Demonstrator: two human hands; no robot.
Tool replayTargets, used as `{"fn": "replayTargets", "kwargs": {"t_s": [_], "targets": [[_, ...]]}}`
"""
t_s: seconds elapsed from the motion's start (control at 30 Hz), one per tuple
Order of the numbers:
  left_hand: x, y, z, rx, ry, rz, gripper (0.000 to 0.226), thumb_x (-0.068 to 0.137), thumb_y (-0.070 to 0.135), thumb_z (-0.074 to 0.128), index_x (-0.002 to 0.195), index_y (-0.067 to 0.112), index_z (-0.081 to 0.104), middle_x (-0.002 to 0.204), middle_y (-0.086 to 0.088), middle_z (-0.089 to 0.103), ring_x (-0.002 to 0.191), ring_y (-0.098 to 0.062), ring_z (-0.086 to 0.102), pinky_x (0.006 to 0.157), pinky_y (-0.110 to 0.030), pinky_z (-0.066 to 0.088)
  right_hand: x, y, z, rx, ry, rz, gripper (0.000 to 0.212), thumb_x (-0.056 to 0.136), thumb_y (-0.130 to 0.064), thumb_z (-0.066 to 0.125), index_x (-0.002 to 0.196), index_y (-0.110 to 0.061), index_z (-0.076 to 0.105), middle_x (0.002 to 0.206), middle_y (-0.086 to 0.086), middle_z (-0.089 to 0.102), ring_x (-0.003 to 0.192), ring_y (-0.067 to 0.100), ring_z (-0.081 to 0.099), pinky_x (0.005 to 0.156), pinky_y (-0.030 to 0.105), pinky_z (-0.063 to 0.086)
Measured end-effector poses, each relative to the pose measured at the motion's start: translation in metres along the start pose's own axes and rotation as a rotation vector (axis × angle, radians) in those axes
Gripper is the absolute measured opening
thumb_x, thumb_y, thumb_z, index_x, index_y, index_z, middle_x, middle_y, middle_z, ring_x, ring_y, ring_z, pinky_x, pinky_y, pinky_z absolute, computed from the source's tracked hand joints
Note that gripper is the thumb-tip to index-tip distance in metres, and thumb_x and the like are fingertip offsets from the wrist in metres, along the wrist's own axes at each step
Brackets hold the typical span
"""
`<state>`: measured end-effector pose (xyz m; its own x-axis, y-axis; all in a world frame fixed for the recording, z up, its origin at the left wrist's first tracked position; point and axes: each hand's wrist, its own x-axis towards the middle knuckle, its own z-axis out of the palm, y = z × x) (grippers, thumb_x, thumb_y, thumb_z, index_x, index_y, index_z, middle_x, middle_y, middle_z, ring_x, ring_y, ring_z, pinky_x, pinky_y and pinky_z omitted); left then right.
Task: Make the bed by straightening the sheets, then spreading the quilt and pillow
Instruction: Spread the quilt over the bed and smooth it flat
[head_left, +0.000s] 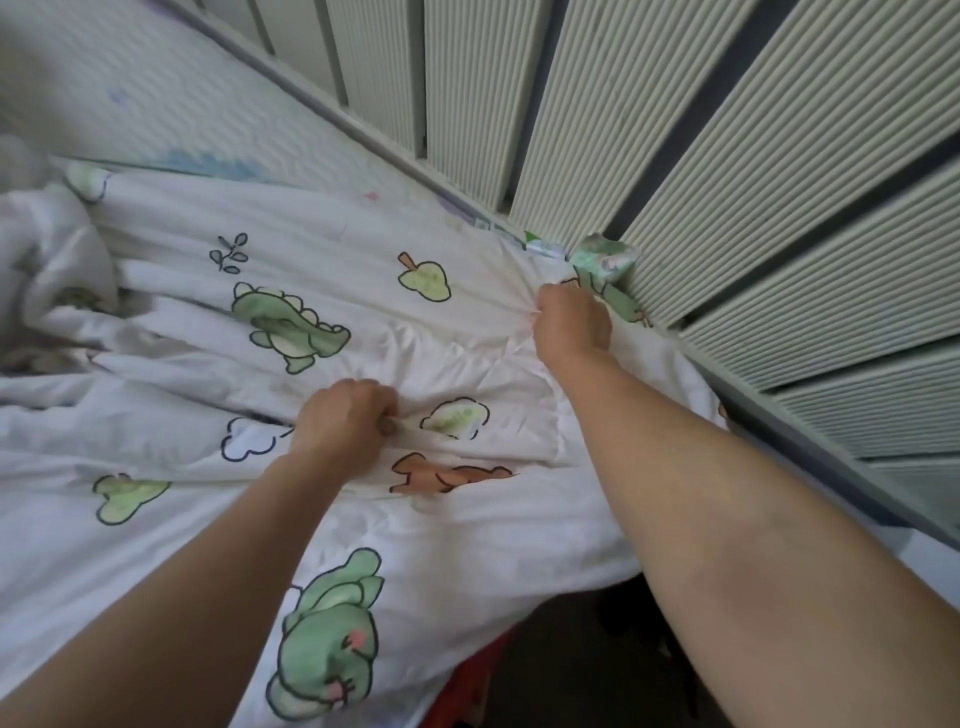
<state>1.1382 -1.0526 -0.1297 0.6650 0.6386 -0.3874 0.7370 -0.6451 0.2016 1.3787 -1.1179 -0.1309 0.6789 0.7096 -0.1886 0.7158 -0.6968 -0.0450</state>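
Observation:
A white quilt (322, 291) printed with green dinosaurs, leaves and clouds lies rumpled across the bed. My left hand (343, 421) grips a bunched fold of it near the middle. My right hand (571, 322) grips another fold farther away, close to the ribbed headboard (753, 208). Creases fan out from both fists. At the far left the quilt is heaped in a loose pile (57, 275). Beyond it, the pale patterned bed sheet (156, 93) shows bare. No pillow is in sight.
The ribbed panelled headboard runs along the right and top, with dark gaps between panels. A small green-and-white packet (605, 260) is wedged against it beside my right hand. The bed edge drops to a dark floor (597, 665) at bottom right, with something red (467, 680) underneath.

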Motion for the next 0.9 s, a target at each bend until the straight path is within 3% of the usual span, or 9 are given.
{"fn": "replayTargets", "kwargs": {"t_s": [0.17, 0.3, 0.43, 0.53, 0.63, 0.77, 0.83, 0.9], "targets": [[-0.012, 0.018, 0.002, -0.028, -0.192, 0.132, 0.015, 0.087, 0.02, 0.052, 0.096, 0.025, 0.063, 0.103, -0.001, 0.065, 0.098, -0.026, 0.058, 0.075, -0.029, 0.043, -0.01, 0.04, -0.006, -0.06, -0.008, 0.211, 0.027, 0.093, -0.004, 0.048, 0.117, -0.007, 0.06, 0.12, 0.015, 0.062, 0.113, 0.034, 0.058, 0.089, 0.039, 0.047], [-0.01, 0.038, 0.001, -0.131, -0.252, 0.237, 0.008, 0.084, 0.019, 0.052, 0.082, 0.026, 0.055, 0.097, -0.001, 0.065, 0.093, -0.025, 0.059, 0.069, -0.026, 0.04, -0.034, 0.085, -0.013, -0.112, -0.166, 0.36, 0.025, 0.092, -0.012, 0.055, 0.115, -0.008, 0.062, 0.121, 0.014, 0.062, 0.113, 0.033, 0.058, 0.088, 0.04, 0.049], [-0.002, 0.026, 0.001, -0.308, -0.058, 0.162, 0.023, 0.087, 0.019, 0.053, 0.108, 0.025, 0.06, 0.11, 0.003, 0.06, 0.1, -0.025, 0.058, 0.073, -0.03, 0.043, -0.021, 0.076, -0.024, -0.06, -0.114, 0.274, 0.041, 0.085, -0.025, 0.062, 0.122, -0.009, 0.054, 0.122, 0.014, 0.054, 0.112, 0.034, 0.056, 0.087, 0.04, 0.048], [0.002, 0.006, 0.0, -0.215, 0.094, 0.066, 0.045, 0.085, 0.014, 0.056, 0.127, 0.026, 0.05, 0.122, 0.0, 0.047, 0.109, -0.029, 0.052, 0.074, -0.04, 0.049, -0.002, 0.053, -0.026, 0.063, 0.014, 0.143, 0.036, 0.09, -0.013, 0.051, 0.125, -0.009, 0.05, 0.124, 0.015, 0.05, 0.112, 0.036, 0.054, 0.086, 0.04, 0.045], [0.003, -0.011, -0.002, -0.111, 0.074, -0.016, 0.057, 0.083, 0.019, 0.064, 0.135, 0.03, 0.044, 0.132, 0.002, 0.039, 0.119, -0.026, 0.044, 0.076, -0.041, 0.051, 0.017, 0.027, -0.022, 0.135, 0.022, 0.077, 0.033, 0.096, -0.018, 0.042, 0.128, -0.013, 0.049, 0.123, 0.017, 0.056, 0.11, 0.037, 0.055, 0.078, 0.037, 0.041], [0.005, -0.018, 0.006, -0.026, 0.017, -0.025, 0.034, 0.084, 0.027, 0.066, 0.116, 0.022, 0.057, 0.125, 0.001, 0.046, 0.114, -0.025, 0.045, 0.075, -0.038, 0.046, 0.042, 0.005, -0.013, 0.15, -0.106, 0.025, 0.038, 0.098, -0.037, 0.043, 0.133, -0.022, 0.048, 0.127, 0.015, 0.057, 0.115, 0.037, 0.054, 0.083, 0.037, 0.042], [0.006, -0.018, 0.012, -0.024, 0.044, 0.008, 0.017, 0.086, 0.022, 0.061, 0.102, 0.018, 0.059, 0.113, 0.0, 0.053, 0.108, -0.026, 0.049, 0.069, -0.035, 0.042, 0.052, 0.001, -0.005, 0.143, -0.109, 0.028, 0.031, 0.096, -0.03, 0.049, 0.123, -0.017, 0.058, 0.124, 0.015, 0.059, 0.113, 0.036, 0.056, 0.081, 0.034, 0.042], [0.007, -0.021, 0.014, -0.036, 0.087, 0.019, 0.011, 0.086, 0.016, 0.058, 0.096, 0.017, 0.058, 0.107, -0.002, 0.056, 0.104, -0.028, 0.051, 0.065, -0.035, 0.041, 0.065, -0.003, -0.005, 0.194, 0.009, 0.106, 0.024, 0.094, -0.019, 0.052, 0.112, -0.008, 0.062, 0.119, 0.018, 0.061, 0.109, 0.036, 0.059, 0.081, 0.035, 0.045]]}}
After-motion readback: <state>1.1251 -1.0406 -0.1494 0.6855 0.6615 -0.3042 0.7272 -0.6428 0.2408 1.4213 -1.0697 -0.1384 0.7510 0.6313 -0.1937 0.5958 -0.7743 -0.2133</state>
